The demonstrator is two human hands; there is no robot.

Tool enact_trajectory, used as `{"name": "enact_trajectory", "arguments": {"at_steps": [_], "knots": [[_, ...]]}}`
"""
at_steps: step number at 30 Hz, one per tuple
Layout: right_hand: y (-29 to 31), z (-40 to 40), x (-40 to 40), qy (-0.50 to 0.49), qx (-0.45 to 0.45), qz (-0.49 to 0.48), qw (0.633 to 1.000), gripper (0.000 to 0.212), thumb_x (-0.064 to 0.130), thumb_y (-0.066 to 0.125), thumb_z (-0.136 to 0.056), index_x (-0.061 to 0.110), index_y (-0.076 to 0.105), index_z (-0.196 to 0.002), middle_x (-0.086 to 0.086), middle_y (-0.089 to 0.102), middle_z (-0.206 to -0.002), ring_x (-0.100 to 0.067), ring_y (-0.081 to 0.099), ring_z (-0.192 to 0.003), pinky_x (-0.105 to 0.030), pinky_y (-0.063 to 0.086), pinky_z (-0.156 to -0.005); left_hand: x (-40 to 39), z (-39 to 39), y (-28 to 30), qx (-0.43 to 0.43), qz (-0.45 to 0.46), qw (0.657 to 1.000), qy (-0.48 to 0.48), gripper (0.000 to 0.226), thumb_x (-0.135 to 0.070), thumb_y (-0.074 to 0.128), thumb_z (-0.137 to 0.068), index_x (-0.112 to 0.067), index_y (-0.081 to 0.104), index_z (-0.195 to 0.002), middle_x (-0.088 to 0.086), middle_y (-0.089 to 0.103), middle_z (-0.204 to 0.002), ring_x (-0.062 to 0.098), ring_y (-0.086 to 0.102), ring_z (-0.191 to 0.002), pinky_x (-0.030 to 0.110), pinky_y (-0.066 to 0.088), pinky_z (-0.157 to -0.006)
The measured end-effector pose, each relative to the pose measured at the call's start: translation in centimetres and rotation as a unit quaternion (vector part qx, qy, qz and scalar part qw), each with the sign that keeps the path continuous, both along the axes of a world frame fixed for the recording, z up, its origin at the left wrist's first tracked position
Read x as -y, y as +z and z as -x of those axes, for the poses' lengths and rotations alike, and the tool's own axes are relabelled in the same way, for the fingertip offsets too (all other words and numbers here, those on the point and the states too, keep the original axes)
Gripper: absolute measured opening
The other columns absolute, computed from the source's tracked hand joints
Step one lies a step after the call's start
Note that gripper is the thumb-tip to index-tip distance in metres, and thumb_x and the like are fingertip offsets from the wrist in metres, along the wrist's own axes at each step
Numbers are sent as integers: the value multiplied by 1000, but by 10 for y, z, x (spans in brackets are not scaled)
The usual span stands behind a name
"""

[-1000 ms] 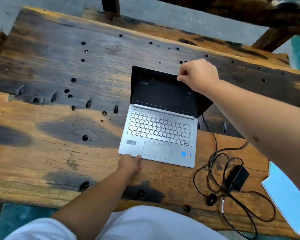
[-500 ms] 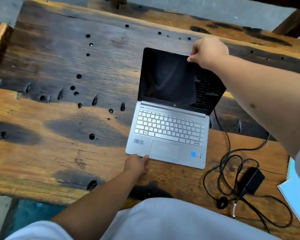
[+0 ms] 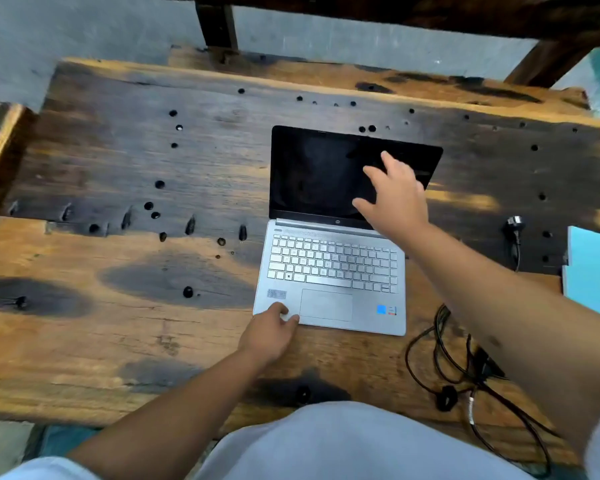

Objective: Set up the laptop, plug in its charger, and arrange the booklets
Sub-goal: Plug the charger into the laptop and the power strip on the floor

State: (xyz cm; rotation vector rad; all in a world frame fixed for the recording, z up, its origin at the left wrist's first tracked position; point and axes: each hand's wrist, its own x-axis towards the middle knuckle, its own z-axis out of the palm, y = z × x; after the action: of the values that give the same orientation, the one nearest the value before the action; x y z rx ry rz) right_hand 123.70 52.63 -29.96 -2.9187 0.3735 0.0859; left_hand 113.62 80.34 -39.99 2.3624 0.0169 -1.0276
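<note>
A silver laptop (image 3: 329,271) stands open on the wooden table (image 3: 118,323), its black screen dark and tilted back. My left hand (image 3: 271,332) rests on the laptop's front left corner, fingers pressing on the palm rest. My right hand (image 3: 394,199) hovers in front of the right half of the screen with fingers spread, holding nothing. The black charger's cable (image 3: 440,358) lies coiled to the right of the laptop; my right forearm hides most of its power brick. A black plug (image 3: 515,225) lies further back on the right. A light blue booklet (image 3: 593,271) lies at the right edge.
The table is rough dark-stained wood with several holes and knots. Wooden beams and posts (image 3: 217,24) stand behind the far edge against a grey wall. My white-clothed lap (image 3: 343,445) is at the near edge.
My right hand let go of the screen's top edge and now hovers open in front of it. The lid is pushed further back. My left hand stays on the front corner.
</note>
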Motion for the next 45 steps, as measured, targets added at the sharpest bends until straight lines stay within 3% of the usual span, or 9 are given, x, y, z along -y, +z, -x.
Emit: {"name": "enact_trajectory", "arguments": {"at_steps": [2, 4, 8, 13, 16, 24, 30, 45], "knots": [[-10, 53, -16, 0, -24, 19, 1000, 73, 54, 65, -84, 22, 40, -144, -13, 19, -161, -32, 19, -146, -53, 33, -108, -2, -3, 12, 88, -7, 992, -89, 62, -64, 41, -89, -32, 38, -142, -1, 51, -142, 22, 48, -130, 40, 46, -99], [-19, 103, -32, -8, -52, 15, 999, 82, 66, 58, -82, 25, 32, -148, -11, 10, -163, -31, 11, -148, -51, 30, -111, -2, -6, 27, 180, -45, 966, -180, 77, -74, 28, -85, -38, 16, -151, -1, 23, -161, 24, 26, -146, 48, 39, -107], [-33, 179, -56, -47, -117, -14, 992, 102, 86, 38, -71, 31, 13, -154, -6, -8, -164, -28, -5, -149, -49, 14, -117, -1, -3, 56, 264, -107, 922, -262, 90, -84, 13, -77, -38, -8, -152, 4, -10, -165, 29, -7, -151, 57, 23, -113], [-34, 230, -68, -103, -131, -31, 986, 116, 95, 27, -59, 36, -9, -152, 4, -33, -157, -25, -27, -144, -54, 3, -117, -5, 9, 78, 312, -120, 902, -274, 97, -91, 9, -71, -41, -21, -149, 2, -29, -159, 30, -21, -148, 63, 13, -114], [-26, 245, -69, -117, -142, -37, 982, 119, 97, 26, -56, 38, -17, -149, 6, -43, -148, -24, -32, -143, -54, -2, -117, -7, 17, 88, 329, -111, 897, -275, 97, -92, 10, -70, -42, -19, -149, 1, -31, -157, 30, -21, -149, 66, 13, -113], [-7, 262, -72, -152, -132, -53, 978, 123, 97, 27, -54, 36, -19, -150, 8, -48, -143, -23, -29, -144, -55, -2, -117, 2, 30, 99, 332, -96, 889, -301, 97, -95, 8, -67, -46, -7, -150, -2, -22, -163, 29, -18, -150, 66, 12, -112], [-9, 272, -59, -164, -127, -51, 977, 122, 98, 29, -53, 39, -16, -150, 5, -42, -149, -23, -26, -145, -55, -1, -117, 26, 39, 99, 335, -97, 883, -315, 98, -93, 9, -68, -43, -9, -151, 0, -20, -163, 30, -18, -150, 65, 7, -114], [-16, 284, 53, -113, -145, -62, 981, 120, 94, 31, -57, 33, -6, -153, 5, -41, -147, -22, -25, -146, -53, 1, -117, 140, 71, 87, 312, -118, 902, -276, 98, -91, 13, -69, -42, -12, -151, 2, -19, -163, 28, -19, -149, 62, 5, -115]]}}
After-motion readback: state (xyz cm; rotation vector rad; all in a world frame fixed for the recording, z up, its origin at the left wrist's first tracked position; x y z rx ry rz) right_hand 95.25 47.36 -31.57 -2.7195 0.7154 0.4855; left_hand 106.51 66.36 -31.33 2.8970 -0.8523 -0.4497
